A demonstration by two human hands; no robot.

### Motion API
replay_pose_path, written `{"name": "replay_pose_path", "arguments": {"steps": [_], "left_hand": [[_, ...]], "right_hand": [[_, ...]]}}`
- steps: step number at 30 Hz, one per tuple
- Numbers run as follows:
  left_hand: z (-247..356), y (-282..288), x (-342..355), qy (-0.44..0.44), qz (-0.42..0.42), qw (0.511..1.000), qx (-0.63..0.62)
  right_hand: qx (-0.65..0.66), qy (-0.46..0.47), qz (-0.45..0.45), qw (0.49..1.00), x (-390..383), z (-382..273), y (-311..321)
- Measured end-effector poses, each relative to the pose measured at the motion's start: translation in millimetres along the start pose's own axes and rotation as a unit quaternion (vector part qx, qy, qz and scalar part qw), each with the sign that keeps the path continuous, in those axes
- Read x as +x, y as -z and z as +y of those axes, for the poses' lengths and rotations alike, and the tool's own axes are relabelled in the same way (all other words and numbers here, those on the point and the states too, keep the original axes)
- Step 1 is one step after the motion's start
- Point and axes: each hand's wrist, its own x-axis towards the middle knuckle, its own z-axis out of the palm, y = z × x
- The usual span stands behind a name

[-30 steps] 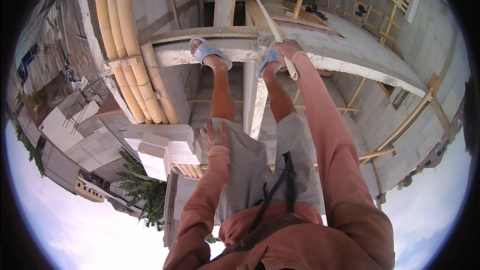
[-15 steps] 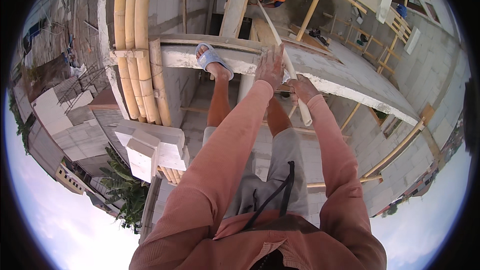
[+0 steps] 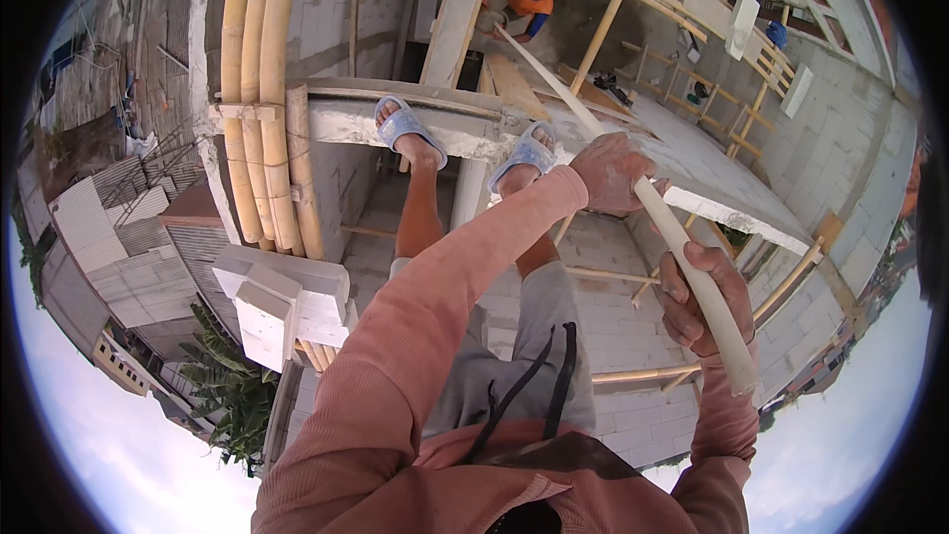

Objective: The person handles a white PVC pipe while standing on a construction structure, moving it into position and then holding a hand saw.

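A long pale pole point(image 3: 573, 107) slants up from the lower level toward my right side. My left hand point(image 3: 615, 173) is closed round its middle stretch. Nearer its upper end, my right hand point(image 3: 704, 299) cups the pole loosely, with fingers curled and a little apart. Far below, a person point(image 3: 534, 8) in an orange vest crouches at the pole's lower end, beside what looks like a grey bucket point(image 3: 490, 22). Exactly how the pole meets the bucket is too small to tell.
My feet in blue slides stand on a narrow concrete beam point(image 3: 460, 138), with a drop on both sides. Bamboo poles point(image 3: 267, 99) rise at the left above white blocks point(image 3: 287, 297). Bamboo railings point(image 3: 593, 44) and a concrete ledge point(image 3: 682, 163) lie ahead and right.
The pole has been drawn up toward me and to the right. My left hand has gone from flat against it to wrapped round it. My right hand has moved right and nearer.
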Motion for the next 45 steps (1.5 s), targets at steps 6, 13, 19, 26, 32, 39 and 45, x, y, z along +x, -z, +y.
{"name": "replay_pose_path", "arguments": {"steps": [6,13,19,26,32,39,45], "left_hand": [[55.3,33.0,5.8,-0.06,0.121,0.99,-0.044],[145.8,64.3,-19.2,-0.11,0.181,0.976,-0.041],[234.5,82.8,-52.3,-0.172,0.266,0.94,-0.126],[237.2,139.5,-72.1,-0.252,0.239,0.92,-0.182],[71.6,79.3,-90.0,-0.029,0.389,0.917,-0.082],[42.6,49.9,-24.6,0.025,0.228,0.959,-0.165],[130.9,55.2,-44.4,-0.078,0.341,0.933,-0.091]], "right_hand": [[-0.092,0.234,0.118,0.961,27.4,26.2,65.5],[-0.351,0.423,0.229,0.804,166.9,34.8,39.0],[-0.363,0.505,0.233,0.747,221.2,8.5,-2.9],[-0.155,0.53,0.183,0.813,139.6,9.9,-24.1],[-0.148,0.617,0.053,0.771,9.2,-4.3,-90.1],[-0.17,0.688,-0.123,0.695,-115.8,-22.6,-134.5],[-0.23,0.702,-0.225,0.636,-184.7,-41.3,-99.8]]}}
